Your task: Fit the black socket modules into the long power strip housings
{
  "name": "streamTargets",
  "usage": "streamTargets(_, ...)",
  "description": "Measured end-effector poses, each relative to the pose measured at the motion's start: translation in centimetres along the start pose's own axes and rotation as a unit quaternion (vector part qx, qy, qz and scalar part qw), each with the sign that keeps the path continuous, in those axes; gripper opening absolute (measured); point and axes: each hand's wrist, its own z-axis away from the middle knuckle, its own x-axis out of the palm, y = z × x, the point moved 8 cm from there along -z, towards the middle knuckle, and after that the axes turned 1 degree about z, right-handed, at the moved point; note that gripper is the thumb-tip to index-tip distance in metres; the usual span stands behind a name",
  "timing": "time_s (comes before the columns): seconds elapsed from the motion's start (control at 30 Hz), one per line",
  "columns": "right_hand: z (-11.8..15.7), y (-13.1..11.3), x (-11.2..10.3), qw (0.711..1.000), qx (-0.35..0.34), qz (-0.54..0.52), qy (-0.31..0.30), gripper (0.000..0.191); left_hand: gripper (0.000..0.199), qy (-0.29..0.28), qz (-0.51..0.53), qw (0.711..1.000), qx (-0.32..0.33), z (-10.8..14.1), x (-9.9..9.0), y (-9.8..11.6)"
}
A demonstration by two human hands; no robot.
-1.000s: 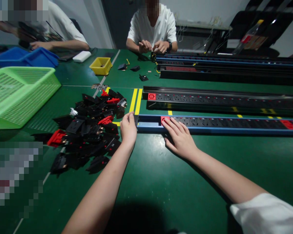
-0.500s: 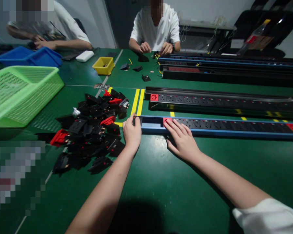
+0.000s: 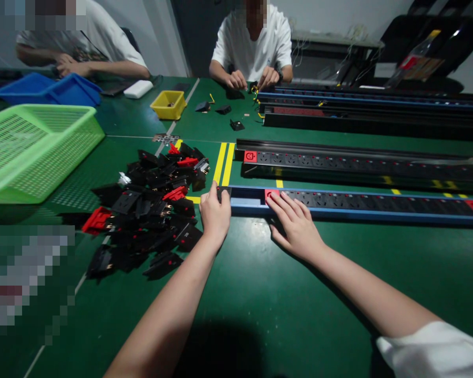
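My left hand [image 3: 215,212] is closed around a black socket module [image 3: 224,192] at the left end of a blue power strip housing [image 3: 339,214]. Fingers cover part of this module, so how deep it sits is hidden. To its right the housing has an uncovered gap, then a red socket module [image 3: 270,197]. On that red module rest the fingertips of my right hand [image 3: 297,220], fingers stretched out and thumb apart. A row of black socket modules [image 3: 350,201] continues rightward to more red at the far end. Left of my left hand lies a heap of loose black and red modules [image 3: 142,220].
A black strip housing [image 3: 339,173] with sockets lies just beyond the blue one. At left stand a green basket [image 3: 59,157], blue trays [image 3: 43,89] and a yellow bin [image 3: 168,106]. Two people sit across the table, one handling wires beside further strips [image 3: 339,123].
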Motion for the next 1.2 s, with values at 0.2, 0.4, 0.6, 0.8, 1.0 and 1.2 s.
streamTargets(0.2, 0.0, 0.0, -0.1, 1.000, 0.000, 0.002, -0.001, 0.071, 0.053, -0.014, -0.005, 1.000, 0.011, 0.2, 0.3, 0.5)
streamTargets(0.4, 0.0, 0.0, 0.0, 1.000, -0.002, 0.003, -0.001, 0.072, 0.053, -0.027, 0.018, 0.999, 0.027, 0.3, 0.5, 0.8)
streamTargets(0.6, 0.1, 0.1, 0.1, 1.000, -0.003, 0.005, 0.002, 0.074, 0.051, -0.027, 0.025, 0.999, 0.032, 0.2, 0.6, 0.5)
streamTargets(0.8, 0.0, 0.0, 0.0, 1.000, -0.003, 0.004, 0.002, 0.071, 0.050, -0.026, 0.031, 0.999, 0.034, 0.3, 0.7, 0.5)
streamTargets(1.0, 0.0, 0.1, -0.1, 1.000, -0.003, 0.008, 0.001, 0.070, 0.056, -0.068, -0.002, 0.994, 0.090, 1.0, 1.6, 2.2)
streamTargets(1.2, 0.0, 0.0, -0.1, 1.000, -0.002, 0.009, -0.001, 0.069, 0.052, -0.032, -0.053, 0.993, 0.102, 1.2, 0.7, 2.9)
